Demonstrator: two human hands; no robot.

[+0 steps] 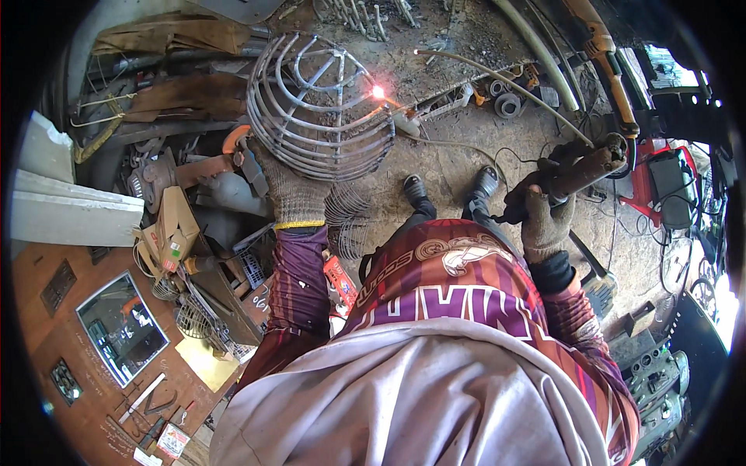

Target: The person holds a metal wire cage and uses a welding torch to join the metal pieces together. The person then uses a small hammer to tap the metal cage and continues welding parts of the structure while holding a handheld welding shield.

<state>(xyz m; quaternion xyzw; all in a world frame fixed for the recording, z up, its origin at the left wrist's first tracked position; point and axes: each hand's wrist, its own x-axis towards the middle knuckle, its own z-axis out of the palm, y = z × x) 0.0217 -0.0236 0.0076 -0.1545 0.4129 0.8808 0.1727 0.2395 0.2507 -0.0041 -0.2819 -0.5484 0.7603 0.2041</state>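
My left hand (294, 182), in a grey knitted glove with a yellow cuff, grips the lower left side of a dome-shaped cage (339, 120) of curved metal rods. Bars partly hide its fingers. A spot on the cage's right rim glows bright orange-white. My right hand (548, 221), also gloved, is closed around a dark welding electrode holder (587, 171). From its jaws a long, thin welding rod (505, 84) reaches up and left. The rod's tip glows and stands apart from the cage.
Scrap rods (365, 17) lie on the ground ahead. A bench vise (159, 175) and cardboard (172, 229) are at left. An orange-handled power tool (602, 46) hangs at upper right. Cables (660, 225) trail at right, near a hammer-like tool (592, 256). My shoes (486, 182) are below the cage.
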